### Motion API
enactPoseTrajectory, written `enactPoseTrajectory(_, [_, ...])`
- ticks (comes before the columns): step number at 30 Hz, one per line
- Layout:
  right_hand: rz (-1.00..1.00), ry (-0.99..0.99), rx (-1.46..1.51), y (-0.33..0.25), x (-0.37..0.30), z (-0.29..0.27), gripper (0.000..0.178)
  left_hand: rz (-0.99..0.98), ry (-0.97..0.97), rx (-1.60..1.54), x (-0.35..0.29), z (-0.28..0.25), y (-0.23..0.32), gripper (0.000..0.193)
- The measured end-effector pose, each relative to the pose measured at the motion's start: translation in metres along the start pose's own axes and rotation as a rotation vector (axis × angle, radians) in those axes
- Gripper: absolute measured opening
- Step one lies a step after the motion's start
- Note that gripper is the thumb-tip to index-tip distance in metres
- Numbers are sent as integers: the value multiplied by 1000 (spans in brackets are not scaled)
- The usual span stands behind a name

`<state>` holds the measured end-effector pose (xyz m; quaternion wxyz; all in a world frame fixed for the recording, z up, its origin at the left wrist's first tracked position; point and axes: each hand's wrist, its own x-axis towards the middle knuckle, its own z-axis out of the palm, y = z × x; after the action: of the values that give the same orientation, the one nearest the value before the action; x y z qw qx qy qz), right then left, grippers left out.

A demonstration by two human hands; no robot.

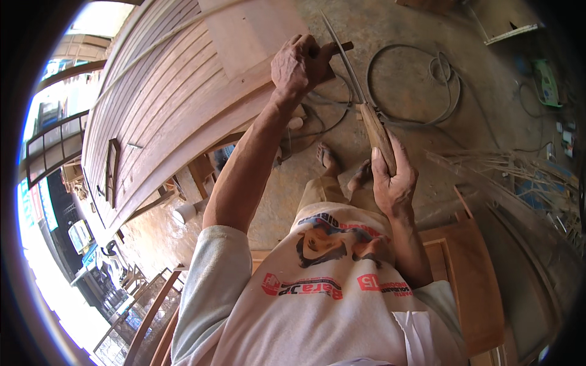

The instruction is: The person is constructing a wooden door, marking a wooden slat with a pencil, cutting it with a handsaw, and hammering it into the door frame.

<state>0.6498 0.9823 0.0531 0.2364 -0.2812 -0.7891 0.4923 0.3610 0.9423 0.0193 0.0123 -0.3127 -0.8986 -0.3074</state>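
My right hand (394,177) is wrapped around the wooden handle of a saw (343,55), its long thin blade seen nearly edge-on and pointing away from me. My left hand (300,64) is closed on a narrow dark wood strip (346,47) at the corner of a wooden work surface (165,91). The strip's short end sticks out to the right of my fingers. Across this end runs the blade; I cannot tell whether its teeth touch the wood. Under and beyond my left hand lies a flat pale board (256,30).
A coiled grey hose or cable (455,100) lies on the floor at right, with a pile of thin wood scraps (525,177) nearer. A green object (545,85) sits far right. Close behind my right arm stands brown wooden furniture (473,274). A small framed piece (113,171) rests on the slats.
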Motion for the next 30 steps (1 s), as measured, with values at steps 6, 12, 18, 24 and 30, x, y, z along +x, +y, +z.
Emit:
enactPoseTrajectory(6, [78, -51, -27, -14, 47, 20, 43, -65, -82, -11, -2, -3, 3, 45])
enactPoseTrajectory(12, [-1, 14, -38, -7, 11, 10, 42, -29, -17, -18, 0, 0, 1, 44])
enactPoseTrajectory(18, [19, -16, -27, -12, 47, 20, 43, -49, -51, -30, -3, 1, 4, 44])
enactPoseTrajectory(24, [65, -2, 4, -1, 8, 11, 42, 3, 25, -13, -5, 1, 0, 41])
enactPoseTrajectory(30, [-14, 47, -36, -2, 51, 30, 37, 95, 61, 16, -2, 5, -1, 36])
